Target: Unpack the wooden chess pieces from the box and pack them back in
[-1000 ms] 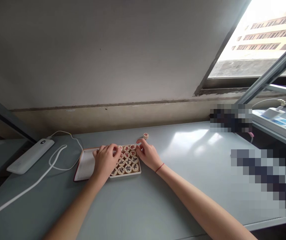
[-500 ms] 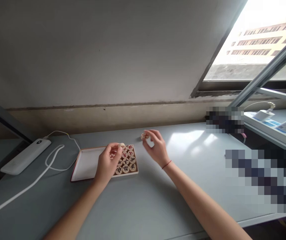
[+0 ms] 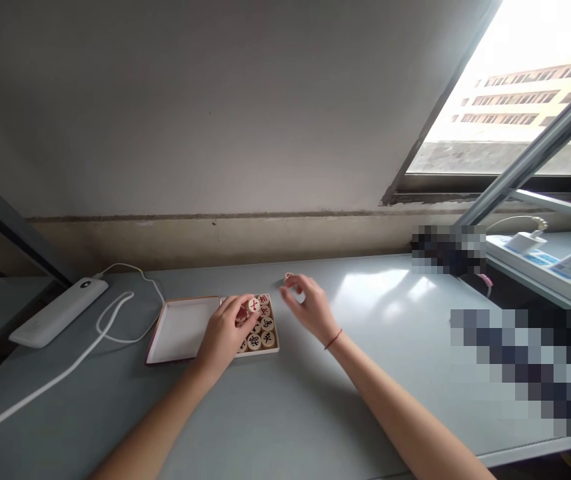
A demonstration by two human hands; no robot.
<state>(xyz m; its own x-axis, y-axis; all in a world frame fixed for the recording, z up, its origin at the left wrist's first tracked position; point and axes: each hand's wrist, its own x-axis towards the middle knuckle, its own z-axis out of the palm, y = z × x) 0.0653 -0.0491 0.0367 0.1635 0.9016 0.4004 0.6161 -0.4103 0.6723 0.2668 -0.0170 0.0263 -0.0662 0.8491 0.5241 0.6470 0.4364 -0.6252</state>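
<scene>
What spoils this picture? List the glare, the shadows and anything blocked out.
Head view: window nearly blown out, upper wall dim; bright glare patches on the desk's right side; soft shadow beside the right forearm; two pixelated patches at right, a smaller one and a larger one.

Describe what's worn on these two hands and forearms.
Both hands are bare, with no gloves. The right hand has a thin, dark red cord bracelet around its wrist. The left hand shows no bracelet or watch. No sleeves are visible on either forearm.
</scene>
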